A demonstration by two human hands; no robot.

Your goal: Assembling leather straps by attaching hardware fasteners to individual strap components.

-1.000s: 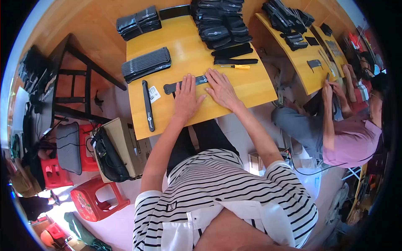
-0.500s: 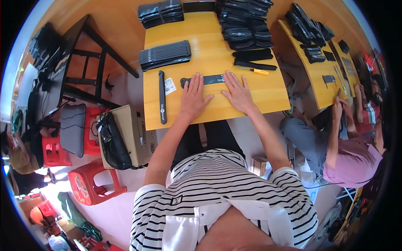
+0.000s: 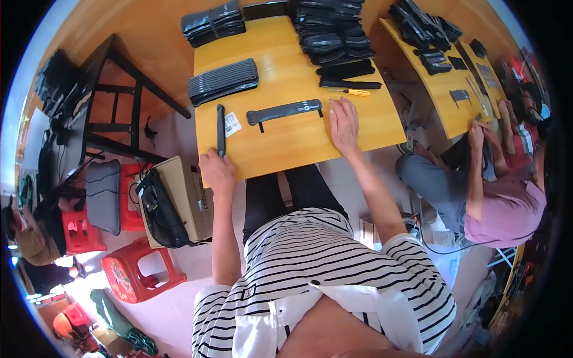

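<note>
On the yellow table, a flat black pouch-like strip point(image 3: 285, 111) with rounded ends and pale print lies crosswise in front of me. Two short dark tabs stick out from under its near edge. At the left, a narrow black strip point(image 3: 221, 128) points away from me; my left hand point(image 3: 218, 170) is closed over its near end, by the table's front left edge. My right hand point(image 3: 344, 127) rests palm down, fingers stretched out, just right of the pouch-like strip and apart from it. A white printed label point(image 3: 232, 124) lies beside the narrow strip.
Behind are a row of black strips point(image 3: 223, 81), a bundle point(image 3: 213, 24) and a tall stack point(image 3: 332, 33). A yellow-handled screwdriver point(image 3: 358, 92) lies by two dark strips point(image 3: 347, 74). Left stand a cardboard box point(image 3: 190, 200) and red stool point(image 3: 143, 271); a co-worker point(image 3: 504, 206) sits right.
Both hands have come off the pouch-like strip, uncovering it and its tabs. My left hand went left and nearer to the narrow strip's end; my right shifted slightly right. The view shifted a little.
</note>
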